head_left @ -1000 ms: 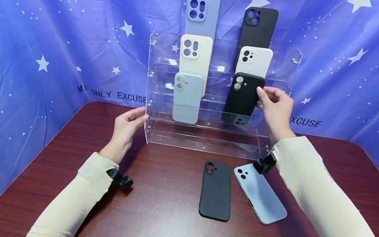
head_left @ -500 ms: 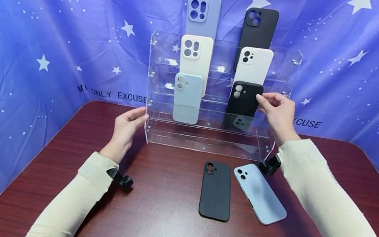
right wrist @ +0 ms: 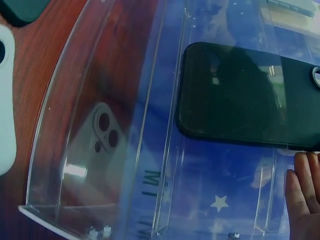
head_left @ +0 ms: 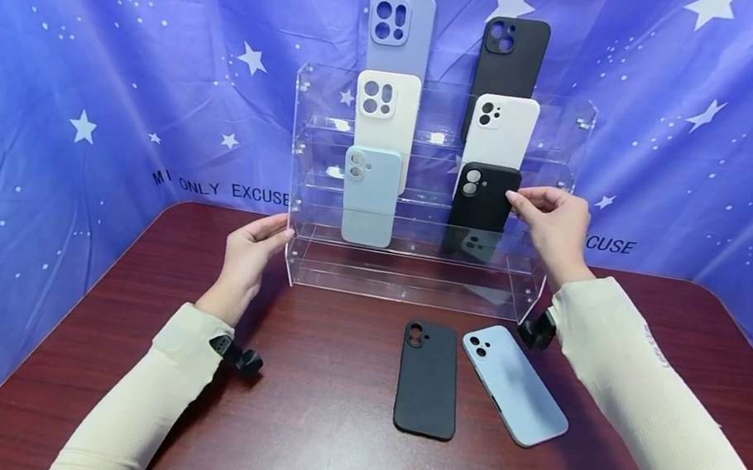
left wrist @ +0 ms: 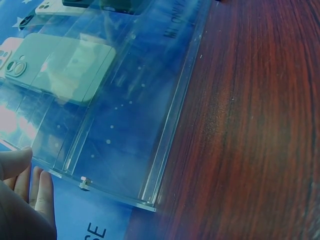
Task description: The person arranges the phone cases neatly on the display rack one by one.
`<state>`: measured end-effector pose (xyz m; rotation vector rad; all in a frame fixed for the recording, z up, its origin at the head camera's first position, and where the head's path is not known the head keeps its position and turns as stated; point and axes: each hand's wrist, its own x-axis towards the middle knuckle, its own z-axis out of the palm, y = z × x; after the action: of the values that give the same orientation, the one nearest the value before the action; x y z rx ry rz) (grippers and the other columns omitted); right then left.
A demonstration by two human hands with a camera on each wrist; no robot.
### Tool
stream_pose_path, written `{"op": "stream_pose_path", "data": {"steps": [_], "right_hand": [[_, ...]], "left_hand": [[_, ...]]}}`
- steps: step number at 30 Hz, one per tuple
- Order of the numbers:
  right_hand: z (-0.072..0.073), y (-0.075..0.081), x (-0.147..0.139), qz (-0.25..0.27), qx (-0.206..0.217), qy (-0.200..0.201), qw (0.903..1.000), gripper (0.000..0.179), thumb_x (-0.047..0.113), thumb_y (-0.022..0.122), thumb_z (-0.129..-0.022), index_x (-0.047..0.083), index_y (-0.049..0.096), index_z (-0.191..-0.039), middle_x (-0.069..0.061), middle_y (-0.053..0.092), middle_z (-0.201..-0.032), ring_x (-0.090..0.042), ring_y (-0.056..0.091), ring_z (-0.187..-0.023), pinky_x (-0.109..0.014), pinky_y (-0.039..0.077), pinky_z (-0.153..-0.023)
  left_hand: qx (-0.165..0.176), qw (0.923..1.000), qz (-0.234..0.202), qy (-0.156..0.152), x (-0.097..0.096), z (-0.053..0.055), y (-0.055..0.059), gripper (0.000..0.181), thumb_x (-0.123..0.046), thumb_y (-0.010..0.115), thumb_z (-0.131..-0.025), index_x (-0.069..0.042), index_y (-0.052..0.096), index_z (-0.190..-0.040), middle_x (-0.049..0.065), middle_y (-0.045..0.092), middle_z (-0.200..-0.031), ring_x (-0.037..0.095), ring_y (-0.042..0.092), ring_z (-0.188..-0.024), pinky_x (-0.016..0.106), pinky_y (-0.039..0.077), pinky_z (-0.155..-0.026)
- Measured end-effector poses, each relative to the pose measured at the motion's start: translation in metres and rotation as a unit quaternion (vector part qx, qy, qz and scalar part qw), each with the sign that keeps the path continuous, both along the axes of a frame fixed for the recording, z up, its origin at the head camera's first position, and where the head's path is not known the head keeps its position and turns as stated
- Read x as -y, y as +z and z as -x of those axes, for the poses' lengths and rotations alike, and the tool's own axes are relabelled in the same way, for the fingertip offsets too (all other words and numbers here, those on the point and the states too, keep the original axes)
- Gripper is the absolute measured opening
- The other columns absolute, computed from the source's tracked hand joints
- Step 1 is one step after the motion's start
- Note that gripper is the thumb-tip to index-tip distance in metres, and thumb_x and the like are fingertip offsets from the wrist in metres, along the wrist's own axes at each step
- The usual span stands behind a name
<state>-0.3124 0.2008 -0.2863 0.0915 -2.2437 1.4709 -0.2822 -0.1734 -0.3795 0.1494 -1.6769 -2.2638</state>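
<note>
A clear acrylic display stand (head_left: pixel 405 286) with tiered shelves stands on the table. My left hand (head_left: pixel 247 258) grips its left side panel, thumb in front and fingers behind; the left wrist view shows the thumb (left wrist: pixel 15 162) at the panel's edge. With thumb and fingers my right hand (head_left: pixel 555 225) pinches the upper right edge of a black phone case (head_left: pixel 484 203). That case stands upright in the lowest occupied shelf, its bottom behind the clear front lip. A light blue phone case (head_left: pixel 368 208) stands on the same shelf to the left.
Behind stand a cream case (head_left: pixel 390 132), a white case (head_left: pixel 510 137), a lavender case (head_left: pixel 413 48) and a dark case (head_left: pixel 523 68). On the table (head_left: pixel 310 442) before the stand lie another black case (head_left: pixel 429 387) and a pale blue case (head_left: pixel 518 394). A starry curtain (head_left: pixel 77 48) hangs behind.
The black phone case has gone down into the shelf in my right hand and straightened from a slight tilt. My left hand has stayed on the stand.
</note>
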Motion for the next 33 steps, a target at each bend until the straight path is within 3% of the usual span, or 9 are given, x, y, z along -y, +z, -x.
{"op": "stream_pose_path", "data": {"steps": [4,9,16,20,27,30,33], "right_hand": [[-0.003,0.003,-0.004,-0.027,-0.004,-0.007,0.9996,0.038,0.032,0.073,-0.082,-0.001,0.071,-0.101,0.027,0.059,-0.065,0.007,0.059,-0.066,-0.012,0.045,-0.058],[-0.014,0.014,-0.012,-0.039,-0.012,-0.007,0.9991,0.041,0.034,0.074,-0.081,0.003,0.071,-0.107,0.023,0.065,-0.077,0.006,0.059,-0.075,-0.013,0.044,-0.064],[-0.045,0.021,-0.026,-0.067,-0.036,0.022,0.9968,0.039,0.034,0.075,-0.081,0.009,0.071,-0.110,0.026,0.066,-0.083,0.005,0.062,-0.078,-0.011,0.045,-0.066],[-0.061,0.008,-0.031,-0.097,-0.046,0.052,0.9929,0.033,0.026,0.074,-0.082,0.008,0.071,-0.109,0.024,0.067,-0.086,0.004,0.062,-0.077,-0.010,0.047,-0.064],[-0.086,-0.023,-0.036,-0.140,-0.031,0.111,0.9834,0.025,0.016,0.074,-0.082,0.008,0.071,-0.106,-0.007,0.071,-0.101,0.005,0.063,-0.080,-0.010,0.049,-0.067],[-0.094,-0.037,-0.039,-0.148,-0.017,0.149,0.9775,0.027,0.016,0.074,-0.082,0.011,0.071,-0.108,-0.002,0.070,-0.104,0.003,0.062,-0.088,-0.011,0.049,-0.070],[-0.100,-0.051,-0.044,-0.179,-0.004,0.199,0.9636,0.034,0.015,0.075,-0.081,0.015,0.068,-0.114,0.005,0.069,-0.108,0.002,0.058,-0.101,-0.011,0.046,-0.080]], "left_hand": [[-0.002,1.0000,0.000,0.002,0.000,-0.001,0.000,0.030,0.013,0.063,-0.081,0.000,0.065,-0.108,-0.012,0.070,-0.078,0.002,0.065,-0.081,0.017,0.054,-0.073],[-0.008,1.0000,-0.005,0.003,0.000,0.000,-0.001,0.031,0.014,0.063,-0.080,-0.015,0.069,-0.090,-0.011,0.071,-0.079,0.002,0.066,-0.080,0.016,0.054,-0.071],[-0.011,0.9999,0.001,0.004,0.000,-0.001,-0.001,0.035,0.015,0.063,-0.080,0.008,0.063,-0.114,-0.011,0.070,-0.078,0.002,0.066,-0.078,0.016,0.054,-0.071],[-0.011,0.9999,-0.006,0.004,0.000,0.000,-0.001,0.035,0.015,0.062,-0.080,0.010,0.061,-0.115,-0.010,0.071,-0.078,0.003,0.066,-0.079,0.017,0.054,-0.071],[-0.010,0.9999,0.003,-0.002,-0.001,0.000,-0.001,0.040,0.014,0.062,-0.081,0.014,0.054,-0.121,-0.013,0.070,-0.077,0.001,0.066,-0.079,0.016,0.054,-0.072],[-0.011,0.9999,0.004,-0.004,-0.001,0.000,-0.001,0.042,0.014,0.061,-0.082,0.016,0.052,-0.122,-0.014,0.070,-0.077,0.001,0.065,-0.080,0.016,0.054,-0.073],[-0.010,0.9999,0.004,-0.002,0.000,-0.001,0.000,0.041,0.014,0.061,-0.082,0.016,0.052,-0.122,-0.015,0.070,-0.077,0.001,0.065,-0.080,0.016,0.054,-0.073]]}}
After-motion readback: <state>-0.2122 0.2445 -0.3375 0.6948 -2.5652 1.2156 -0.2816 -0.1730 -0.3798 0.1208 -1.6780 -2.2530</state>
